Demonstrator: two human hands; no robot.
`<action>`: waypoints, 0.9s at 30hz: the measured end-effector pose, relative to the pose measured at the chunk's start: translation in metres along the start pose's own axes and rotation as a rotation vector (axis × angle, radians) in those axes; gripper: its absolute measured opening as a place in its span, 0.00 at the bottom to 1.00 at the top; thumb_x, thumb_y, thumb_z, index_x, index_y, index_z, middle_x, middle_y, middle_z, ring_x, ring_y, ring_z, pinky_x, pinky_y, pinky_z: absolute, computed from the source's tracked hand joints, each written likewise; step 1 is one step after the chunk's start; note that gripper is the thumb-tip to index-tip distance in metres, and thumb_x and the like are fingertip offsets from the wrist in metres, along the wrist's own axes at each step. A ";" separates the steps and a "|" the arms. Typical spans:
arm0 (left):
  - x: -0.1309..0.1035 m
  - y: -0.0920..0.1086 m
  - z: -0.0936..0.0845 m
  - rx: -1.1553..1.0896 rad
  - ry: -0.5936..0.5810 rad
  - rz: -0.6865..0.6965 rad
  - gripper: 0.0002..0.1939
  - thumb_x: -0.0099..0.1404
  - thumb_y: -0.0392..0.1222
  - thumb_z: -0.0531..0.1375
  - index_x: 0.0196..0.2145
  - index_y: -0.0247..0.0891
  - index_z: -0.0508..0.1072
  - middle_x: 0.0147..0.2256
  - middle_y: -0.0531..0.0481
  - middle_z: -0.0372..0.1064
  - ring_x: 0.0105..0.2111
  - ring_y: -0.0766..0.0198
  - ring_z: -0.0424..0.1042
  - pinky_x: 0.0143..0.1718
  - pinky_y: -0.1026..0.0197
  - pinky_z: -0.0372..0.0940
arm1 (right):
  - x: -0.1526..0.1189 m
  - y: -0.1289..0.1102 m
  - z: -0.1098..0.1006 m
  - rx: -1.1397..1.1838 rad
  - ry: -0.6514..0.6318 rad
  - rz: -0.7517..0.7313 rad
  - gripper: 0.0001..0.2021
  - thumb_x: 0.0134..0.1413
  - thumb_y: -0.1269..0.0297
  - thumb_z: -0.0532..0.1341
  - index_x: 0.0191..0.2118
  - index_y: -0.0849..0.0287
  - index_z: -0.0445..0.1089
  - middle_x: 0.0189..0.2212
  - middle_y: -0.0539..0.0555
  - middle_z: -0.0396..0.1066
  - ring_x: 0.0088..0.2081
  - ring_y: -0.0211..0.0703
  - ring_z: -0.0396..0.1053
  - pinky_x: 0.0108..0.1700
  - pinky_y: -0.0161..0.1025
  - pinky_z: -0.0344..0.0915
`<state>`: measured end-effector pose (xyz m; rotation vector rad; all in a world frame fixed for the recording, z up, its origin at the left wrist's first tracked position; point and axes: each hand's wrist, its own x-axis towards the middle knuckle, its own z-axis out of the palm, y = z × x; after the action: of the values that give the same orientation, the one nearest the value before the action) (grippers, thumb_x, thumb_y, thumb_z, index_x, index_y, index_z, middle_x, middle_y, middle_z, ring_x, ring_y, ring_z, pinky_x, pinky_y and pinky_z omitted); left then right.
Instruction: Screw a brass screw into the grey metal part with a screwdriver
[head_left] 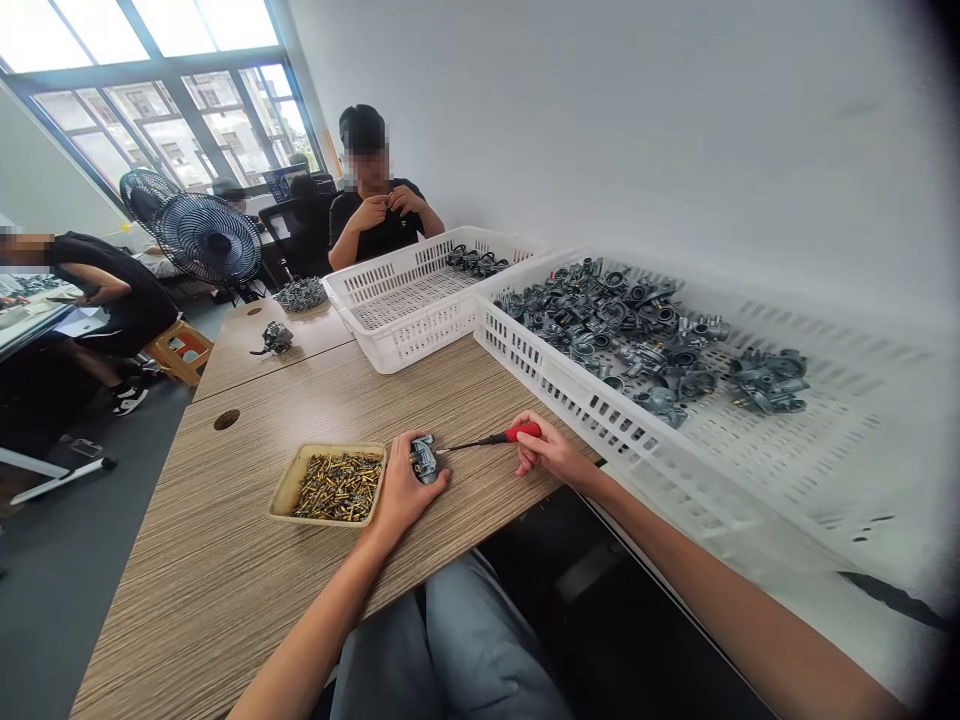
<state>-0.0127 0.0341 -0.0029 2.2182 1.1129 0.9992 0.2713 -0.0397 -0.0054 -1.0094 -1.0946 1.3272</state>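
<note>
My left hand (406,487) is wrapped round a grey metal carburetor body (424,458) at the front part of the table. In my right hand (551,450) is a screwdriver (523,432) with a red and black handle, held nearly level. Its thin shaft points left, and the tip reaches the right side of the carburetor; whether it sits in a screw is too small to tell. Just left of my left hand stands a cream plastic tub (283,496) full of small brass parts (339,487).
A large white crate (547,375) at the right holds many carburetor bodies (622,310). Behind it, another white crate (420,338) holds several more. A carburetor (276,338) and a heap of metal parts (301,293) lie farther back. A person (382,215) sits across; fans (210,240) stand behind.
</note>
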 end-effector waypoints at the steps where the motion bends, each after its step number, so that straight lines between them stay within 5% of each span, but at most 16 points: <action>1: 0.000 0.000 0.000 -0.001 -0.001 0.001 0.29 0.57 0.43 0.70 0.54 0.43 0.65 0.50 0.45 0.70 0.51 0.51 0.71 0.56 0.46 0.66 | 0.000 0.000 0.000 0.018 0.002 0.004 0.16 0.63 0.50 0.66 0.45 0.53 0.64 0.22 0.41 0.60 0.24 0.38 0.62 0.33 0.43 0.76; 17: 0.000 0.002 -0.001 0.002 -0.034 -0.002 0.29 0.57 0.41 0.70 0.55 0.42 0.65 0.51 0.45 0.69 0.53 0.52 0.69 0.58 0.48 0.65 | 0.002 0.001 -0.001 0.109 -0.019 -0.002 0.16 0.64 0.48 0.67 0.42 0.54 0.67 0.21 0.43 0.60 0.25 0.37 0.61 0.34 0.42 0.75; 27: 0.001 0.003 -0.001 0.012 -0.026 -0.001 0.30 0.57 0.40 0.70 0.54 0.42 0.66 0.50 0.46 0.70 0.52 0.53 0.71 0.57 0.49 0.66 | -0.001 -0.003 -0.004 0.126 -0.036 0.012 0.14 0.64 0.53 0.68 0.44 0.54 0.67 0.28 0.47 0.70 0.32 0.41 0.72 0.44 0.45 0.75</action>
<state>-0.0113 0.0328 -0.0002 2.2342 1.1114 0.9632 0.2754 -0.0405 -0.0036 -0.9036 -1.0192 1.4107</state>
